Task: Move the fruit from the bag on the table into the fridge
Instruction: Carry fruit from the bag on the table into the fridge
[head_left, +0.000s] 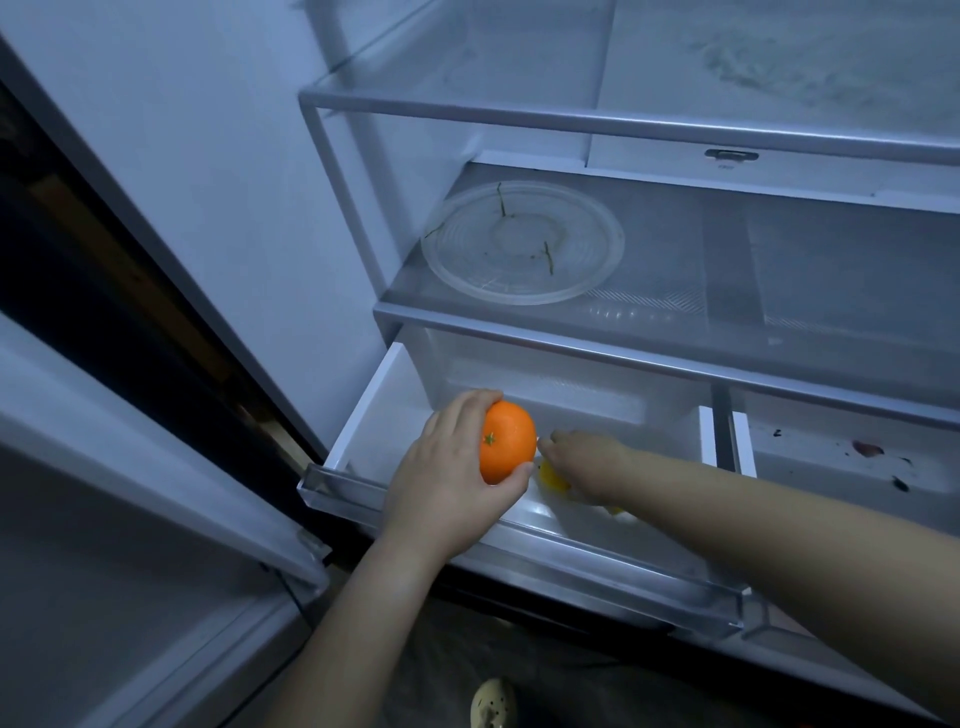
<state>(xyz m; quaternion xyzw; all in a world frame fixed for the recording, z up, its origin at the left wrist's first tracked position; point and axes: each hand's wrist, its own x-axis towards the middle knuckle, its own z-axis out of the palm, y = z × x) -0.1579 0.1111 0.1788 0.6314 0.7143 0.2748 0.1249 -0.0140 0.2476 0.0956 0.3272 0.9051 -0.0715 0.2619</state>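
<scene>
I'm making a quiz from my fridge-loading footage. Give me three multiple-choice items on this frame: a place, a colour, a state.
1. Where is the clear round plate? A) on the floor B) on the lowest shelf C) on the top shelf
2. What colour is the fruit held in the left hand? A) green B) red C) orange
3. How is the left drawer? A) pulled open B) shut C) lifted out of the fridge

Answers: 1 B, it lies flat on that shelf; 2 C, its skin is orange; 3 A, its front juts out past the shelf edge.
</scene>
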